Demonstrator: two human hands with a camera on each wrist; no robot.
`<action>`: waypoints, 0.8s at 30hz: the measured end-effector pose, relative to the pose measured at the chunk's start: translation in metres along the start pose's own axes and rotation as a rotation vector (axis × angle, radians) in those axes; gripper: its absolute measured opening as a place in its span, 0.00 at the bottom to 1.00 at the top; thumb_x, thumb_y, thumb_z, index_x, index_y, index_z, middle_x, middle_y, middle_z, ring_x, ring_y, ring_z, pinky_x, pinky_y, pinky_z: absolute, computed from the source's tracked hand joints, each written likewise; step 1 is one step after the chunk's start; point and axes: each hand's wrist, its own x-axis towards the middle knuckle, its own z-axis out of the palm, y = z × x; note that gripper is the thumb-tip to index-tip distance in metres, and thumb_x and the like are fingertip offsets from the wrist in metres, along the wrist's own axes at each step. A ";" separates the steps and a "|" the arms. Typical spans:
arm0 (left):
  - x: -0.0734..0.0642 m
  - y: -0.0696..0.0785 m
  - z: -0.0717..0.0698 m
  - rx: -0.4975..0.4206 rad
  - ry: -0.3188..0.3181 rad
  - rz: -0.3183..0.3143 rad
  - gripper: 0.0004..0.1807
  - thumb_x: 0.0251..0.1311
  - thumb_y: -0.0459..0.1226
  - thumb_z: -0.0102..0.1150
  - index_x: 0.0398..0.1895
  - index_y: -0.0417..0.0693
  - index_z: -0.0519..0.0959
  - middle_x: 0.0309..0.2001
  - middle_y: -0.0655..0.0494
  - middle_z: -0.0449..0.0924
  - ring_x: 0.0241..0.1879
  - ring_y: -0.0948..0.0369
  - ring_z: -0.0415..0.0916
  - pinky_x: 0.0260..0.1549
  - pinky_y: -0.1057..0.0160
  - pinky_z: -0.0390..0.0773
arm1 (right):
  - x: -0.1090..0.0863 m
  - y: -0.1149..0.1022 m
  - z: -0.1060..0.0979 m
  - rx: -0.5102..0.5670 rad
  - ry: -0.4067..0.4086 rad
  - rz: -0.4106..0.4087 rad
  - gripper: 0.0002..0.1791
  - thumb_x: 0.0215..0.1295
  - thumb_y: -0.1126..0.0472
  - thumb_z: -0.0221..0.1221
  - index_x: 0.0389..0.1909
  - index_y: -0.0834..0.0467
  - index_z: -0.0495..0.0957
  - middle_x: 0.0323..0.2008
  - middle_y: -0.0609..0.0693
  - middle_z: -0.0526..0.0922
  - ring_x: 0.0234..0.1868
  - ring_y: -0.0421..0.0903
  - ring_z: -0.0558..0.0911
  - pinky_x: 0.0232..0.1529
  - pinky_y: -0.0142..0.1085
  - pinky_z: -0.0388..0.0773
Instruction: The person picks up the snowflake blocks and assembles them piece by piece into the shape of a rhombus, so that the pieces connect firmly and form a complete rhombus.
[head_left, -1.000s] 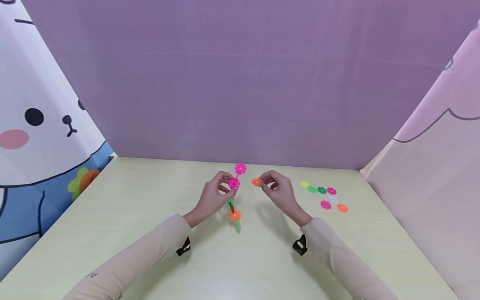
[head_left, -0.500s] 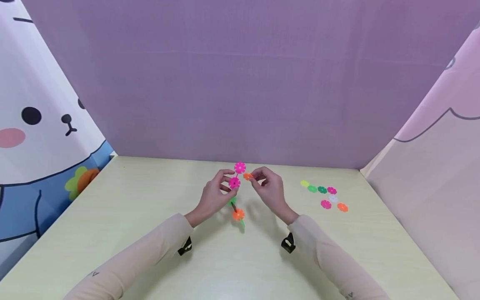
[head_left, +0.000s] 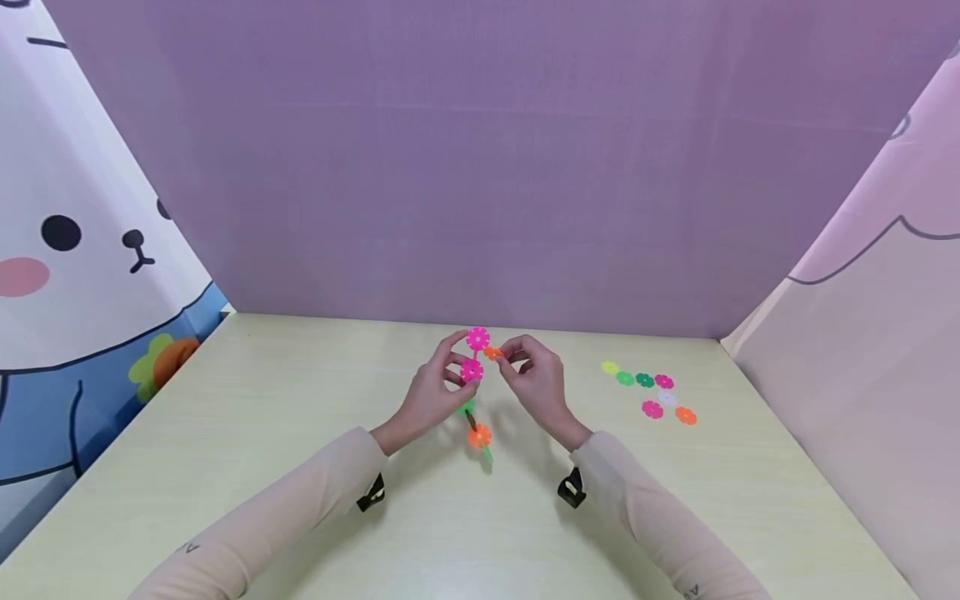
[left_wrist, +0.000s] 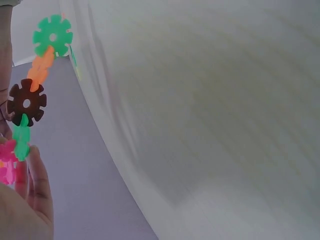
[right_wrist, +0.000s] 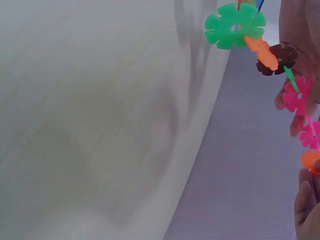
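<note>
My left hand [head_left: 429, 392] grips a chain of interlocking flower-shaped plastic discs by its lower pink disc [head_left: 472, 370]. Another pink disc [head_left: 477, 338] tops the chain. Below the hand hang a green disc [head_left: 467, 407], a brown disc [head_left: 470, 420], an orange disc [head_left: 480, 435] and a green end disc [head_left: 488, 455], seen broadside as a round green disc [left_wrist: 44, 37] in the left wrist view. Between thumb and fingers my right hand [head_left: 542, 383] pinches a small orange disc [head_left: 492, 352] at the upper pink disc's lower right edge; whether their slots mesh cannot be told.
Several loose discs lie on the pale table [head_left: 480, 533] to the right, among them a yellow disc [head_left: 610, 367], a white disc [head_left: 666, 398] and an orange disc [head_left: 686, 415]. A purple cloth [head_left: 480, 167] rises behind the table's far edge.
My right hand has brought its orange disc leftward, up against the chain. The left hand stays nearly in place, while the chain's lower end has swung slightly right.
</note>
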 end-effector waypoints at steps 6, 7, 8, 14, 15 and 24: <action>0.001 -0.003 0.001 -0.003 -0.009 0.002 0.41 0.51 0.34 0.63 0.67 0.61 0.54 0.42 0.52 0.77 0.28 0.61 0.78 0.29 0.67 0.80 | -0.001 0.000 0.000 0.017 0.007 -0.010 0.04 0.53 0.68 0.62 0.30 0.60 0.77 0.28 0.52 0.82 0.29 0.44 0.82 0.24 0.29 0.75; 0.001 -0.003 0.001 -0.007 -0.009 0.000 0.41 0.52 0.34 0.62 0.67 0.61 0.54 0.42 0.52 0.77 0.27 0.61 0.78 0.28 0.67 0.80 | -0.001 0.000 0.001 0.017 0.010 -0.011 0.04 0.53 0.68 0.62 0.30 0.60 0.77 0.28 0.52 0.82 0.29 0.44 0.82 0.24 0.28 0.75; 0.001 -0.003 0.001 -0.013 -0.009 -0.004 0.40 0.52 0.34 0.62 0.67 0.62 0.54 0.42 0.52 0.77 0.27 0.61 0.78 0.28 0.67 0.79 | -0.002 0.001 0.001 0.021 0.013 -0.013 0.04 0.53 0.68 0.62 0.30 0.60 0.77 0.28 0.52 0.82 0.29 0.44 0.82 0.24 0.29 0.75; 0.002 0.000 0.001 -0.065 -0.007 -0.020 0.37 0.54 0.35 0.61 0.65 0.61 0.56 0.42 0.47 0.76 0.25 0.58 0.78 0.26 0.67 0.79 | -0.003 0.001 0.002 0.031 0.020 -0.018 0.05 0.52 0.68 0.63 0.29 0.60 0.77 0.28 0.51 0.82 0.29 0.43 0.82 0.25 0.29 0.75; 0.001 0.001 0.001 -0.077 -0.009 -0.028 0.37 0.55 0.35 0.61 0.65 0.59 0.56 0.42 0.46 0.76 0.24 0.56 0.79 0.26 0.65 0.79 | -0.004 0.001 0.002 0.031 0.020 -0.019 0.05 0.52 0.68 0.63 0.29 0.60 0.77 0.28 0.51 0.82 0.29 0.43 0.82 0.25 0.29 0.75; -0.006 0.037 -0.007 -0.147 -0.006 -0.067 0.30 0.56 0.30 0.57 0.62 0.44 0.58 0.42 0.39 0.75 0.22 0.48 0.80 0.24 0.53 0.80 | -0.005 0.001 0.003 0.040 0.013 -0.021 0.05 0.52 0.67 0.63 0.30 0.59 0.77 0.29 0.51 0.83 0.30 0.44 0.83 0.26 0.31 0.77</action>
